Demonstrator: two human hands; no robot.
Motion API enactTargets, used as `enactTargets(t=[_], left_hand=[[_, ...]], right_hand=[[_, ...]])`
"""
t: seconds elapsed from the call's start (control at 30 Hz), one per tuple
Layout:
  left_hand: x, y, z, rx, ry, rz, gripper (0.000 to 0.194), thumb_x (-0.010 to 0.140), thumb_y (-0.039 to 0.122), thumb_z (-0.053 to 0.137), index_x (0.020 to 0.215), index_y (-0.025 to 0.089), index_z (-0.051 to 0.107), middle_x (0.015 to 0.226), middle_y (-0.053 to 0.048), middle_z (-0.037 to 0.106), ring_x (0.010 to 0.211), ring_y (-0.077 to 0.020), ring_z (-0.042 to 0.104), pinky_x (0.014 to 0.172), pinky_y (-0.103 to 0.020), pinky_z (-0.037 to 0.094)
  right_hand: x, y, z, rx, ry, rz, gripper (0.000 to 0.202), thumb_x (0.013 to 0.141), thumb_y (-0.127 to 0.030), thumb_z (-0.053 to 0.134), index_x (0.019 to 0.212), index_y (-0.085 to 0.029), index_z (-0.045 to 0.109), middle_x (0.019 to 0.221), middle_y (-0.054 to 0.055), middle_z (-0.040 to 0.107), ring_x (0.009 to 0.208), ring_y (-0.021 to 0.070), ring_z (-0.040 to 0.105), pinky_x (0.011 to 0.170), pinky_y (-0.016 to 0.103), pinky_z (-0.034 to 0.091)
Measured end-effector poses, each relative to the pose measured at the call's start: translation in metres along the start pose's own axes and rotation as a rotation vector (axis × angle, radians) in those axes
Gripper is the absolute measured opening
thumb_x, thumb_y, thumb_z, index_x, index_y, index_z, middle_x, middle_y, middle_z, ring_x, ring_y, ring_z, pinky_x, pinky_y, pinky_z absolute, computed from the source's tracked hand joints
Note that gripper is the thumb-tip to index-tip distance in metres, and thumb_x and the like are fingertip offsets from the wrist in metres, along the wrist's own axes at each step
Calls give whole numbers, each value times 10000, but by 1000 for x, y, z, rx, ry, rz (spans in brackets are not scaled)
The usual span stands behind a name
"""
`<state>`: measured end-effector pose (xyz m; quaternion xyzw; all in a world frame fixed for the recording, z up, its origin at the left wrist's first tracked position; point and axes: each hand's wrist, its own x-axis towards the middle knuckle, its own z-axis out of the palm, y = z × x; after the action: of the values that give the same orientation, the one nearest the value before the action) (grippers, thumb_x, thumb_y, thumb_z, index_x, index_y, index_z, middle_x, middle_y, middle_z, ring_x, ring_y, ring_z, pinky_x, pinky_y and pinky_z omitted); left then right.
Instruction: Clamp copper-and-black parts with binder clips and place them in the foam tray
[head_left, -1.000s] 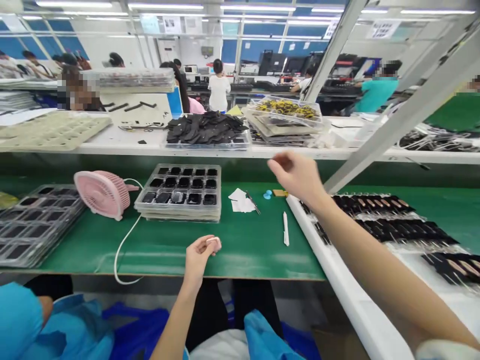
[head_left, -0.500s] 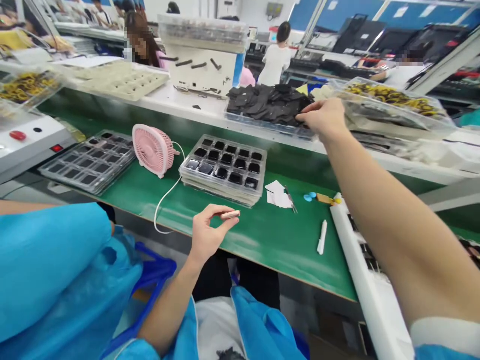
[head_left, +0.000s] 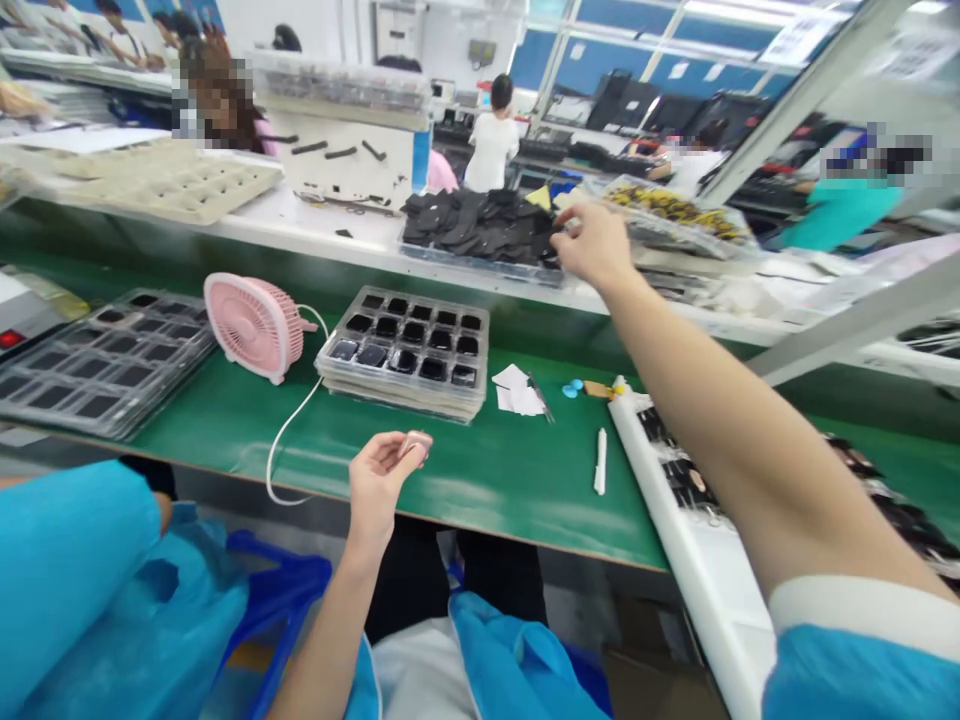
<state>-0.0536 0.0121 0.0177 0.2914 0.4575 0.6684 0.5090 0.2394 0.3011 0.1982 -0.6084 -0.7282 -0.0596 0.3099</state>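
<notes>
My left hand (head_left: pixel 381 482) is closed, pinching a small rounded pink-gold case (head_left: pixel 416 443) between thumb and fingers above the front of the green bench. It looks like a smartwatch body. My right hand (head_left: pixel 596 243) reaches up to the shelf, at the right end of a clear tray heaped with flat black pieces (head_left: pixel 480 222). Its thumb and fingers are bent together at the pile's edge; what lies between the tips cannot be made out. Between the hands and the shelf stands a stack of clear compartment trays (head_left: pixel 405 390) with square black-faced parts inside.
A pink fan (head_left: pixel 255 325) with a white cable stands left of the stack. Further left lie wide dark-celled trays (head_left: pixel 112 360). White paper pieces (head_left: pixel 517 390), tweezers (head_left: pixel 540 397) and a white pen (head_left: pixel 601 462) lie rightward, beside a white-edged conveyor (head_left: pixel 675 540). A co-worker's blue sleeve (head_left: pixel 75 560) is at left.
The view has turned to the right. My left hand has tilted the pink-gold case so its broad face shows more. My right hand stays at the pile of black pieces, its fingers slightly shifted.
</notes>
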Motion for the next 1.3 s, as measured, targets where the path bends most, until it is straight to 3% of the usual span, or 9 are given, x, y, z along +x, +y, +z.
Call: enactTargets(t=[0.13, 0.27, 0.53, 0.7, 0.8, 0.93, 1.07, 1.17, 1.3], left_hand=[[0, -9, -4, 16, 23, -15, 412, 585, 303, 955, 855, 134, 694, 835, -87, 783, 721, -194, 736, 627, -249, 589], [-3, -13, -5, 63, 24, -4, 405, 593, 327, 950, 850, 134, 704, 810, -87, 776, 694, -193, 727, 614, -254, 588], [-1, -17, -4, 110, 11, 0, 385, 595, 330, 952, 842, 148, 720, 786, -63, 771, 715, -168, 725, 685, -230, 583], [-2, -21, -5, 115, -13, -4, 375, 624, 342, 938, 858, 148, 721, 784, -59, 772, 704, -144, 710, 681, -205, 564], [-3, -20, -5, 143, -32, -8, 373, 628, 350, 935, 862, 150, 723, 798, -66, 775, 714, -162, 718, 696, -233, 577], [-6, -19, -3, 193, -52, -16, 367, 630, 362, 930, 844, 146, 725, 768, -69, 767, 679, -164, 707, 669, -240, 575], [-8, -23, 1, 209, -93, -16, 349, 652, 359, 915, 851, 139, 731, 742, -69, 757, 626, -147, 681, 617, -225, 558], [-8, -27, 3, 182, -86, -20, 370, 641, 371, 918, 859, 138, 730, 738, -66, 752, 616, -154, 677, 591, -236, 562], [-5, -31, 1, 199, -80, -16, 405, 646, 401, 914, 883, 135, 721, 787, -84, 761, 679, -186, 705, 579, -252, 573]], right_hand=[[2, -2, -9, -101, -43, -90, 266, 849, -180, 656, 1098, -166, 748, 947, 95, 748, 1005, 326, 681, 1004, 500, 506], [3, -1, -14, -124, -21, -140, 246, 787, -217, 694, 1010, -178, 789, 1018, 112, 761, 969, 330, 684, 937, 463, 539], [-3, 0, -15, -56, 4, -182, 271, 832, -255, 653, 1050, -209, 806, 952, 71, 784, 914, 297, 715, 897, 420, 542], [3, 3, -17, -57, -134, -267, 373, 846, -274, 649, 1184, -189, 781, 987, 82, 783, 930, 286, 716, 875, 389, 541], [6, 5, -17, -107, -194, -306, 407, 837, -277, 655, 1214, -181, 774, 1053, 97, 775, 968, 299, 703, 885, 387, 529], [5, 3, -18, -182, -163, -341, 413, 861, -281, 633, 1252, -231, 758, 1169, 86, 754, 1045, 317, 688, 923, 404, 510], [2, 2, -20, -267, -180, -398, 422, 902, -291, 599, 1304, -252, 723, 1137, 99, 762, 1011, 341, 692, 925, 447, 500], [3, 3, -18, -217, -177, -387, 358, 874, -277, 625, 1204, -230, 754, 1102, 99, 762, 1007, 337, 689, 922, 448, 504], [11, 8, -21, 29, -127, -410, 155, 783, -243, 702, 919, -203, 763, 1148, 89, 732, 1099, 313, 656, 1001, 444, 493]])
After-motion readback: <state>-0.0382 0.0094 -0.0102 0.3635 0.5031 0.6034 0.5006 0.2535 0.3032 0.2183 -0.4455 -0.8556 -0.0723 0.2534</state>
